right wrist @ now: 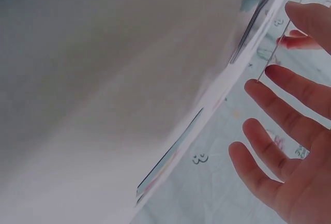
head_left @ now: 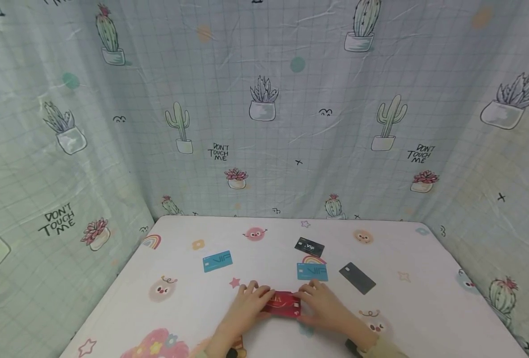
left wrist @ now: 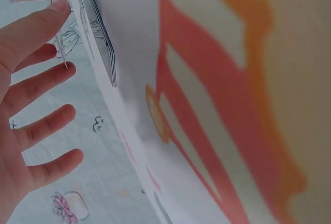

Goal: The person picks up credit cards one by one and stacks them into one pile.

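Part-closed, the left grip [head_left: 249,302] and right grip [head_left: 321,301] are pinching the red card [head_left: 284,304] at opposite ends; it is likely handling light, stiff, slick, favouring edge holds.

Head feed looks decent from my end: soft, even light, worktop [head_left: 430,303] coming through bright, curtain [head_left: 291,134] a bit greyer with faint sheen along its creases. Wrist cams are dimmer. On my left one, the striped print [left wrist: 207,76] at the right is pretty blurry. On the right one, the worktop goes murky grey up top left and brightens toward the bottom.
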A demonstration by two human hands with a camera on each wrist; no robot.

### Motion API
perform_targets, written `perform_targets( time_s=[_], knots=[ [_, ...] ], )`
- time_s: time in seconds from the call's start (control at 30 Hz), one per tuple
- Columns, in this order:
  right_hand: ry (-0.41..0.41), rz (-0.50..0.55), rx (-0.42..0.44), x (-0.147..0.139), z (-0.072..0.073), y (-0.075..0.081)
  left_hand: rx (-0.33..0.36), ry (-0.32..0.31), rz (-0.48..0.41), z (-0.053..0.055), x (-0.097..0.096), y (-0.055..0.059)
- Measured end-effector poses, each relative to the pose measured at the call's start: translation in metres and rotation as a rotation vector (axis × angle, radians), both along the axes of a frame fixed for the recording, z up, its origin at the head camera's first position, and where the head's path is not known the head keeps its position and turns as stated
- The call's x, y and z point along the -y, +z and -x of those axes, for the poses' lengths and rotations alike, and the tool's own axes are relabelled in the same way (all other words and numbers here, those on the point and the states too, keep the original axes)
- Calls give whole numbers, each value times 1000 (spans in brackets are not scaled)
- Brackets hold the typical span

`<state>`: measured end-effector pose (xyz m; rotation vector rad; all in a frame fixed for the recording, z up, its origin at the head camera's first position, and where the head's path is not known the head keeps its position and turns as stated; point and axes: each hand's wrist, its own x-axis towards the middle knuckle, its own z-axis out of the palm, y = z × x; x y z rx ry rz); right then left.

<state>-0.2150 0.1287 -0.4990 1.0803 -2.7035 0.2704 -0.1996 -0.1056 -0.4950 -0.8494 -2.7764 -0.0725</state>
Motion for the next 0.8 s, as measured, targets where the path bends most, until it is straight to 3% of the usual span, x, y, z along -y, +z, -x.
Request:
perform_targets(
  time_s=[0.4, 0.8],
  knots=[
    [-16, -89, 72, 14, 8, 3, -50, -14, 64, 9, 12, 0],
    [-10, -116, 70, 24, 13, 2, -71, -52, 126, 19, 20, -2]
  ],
)
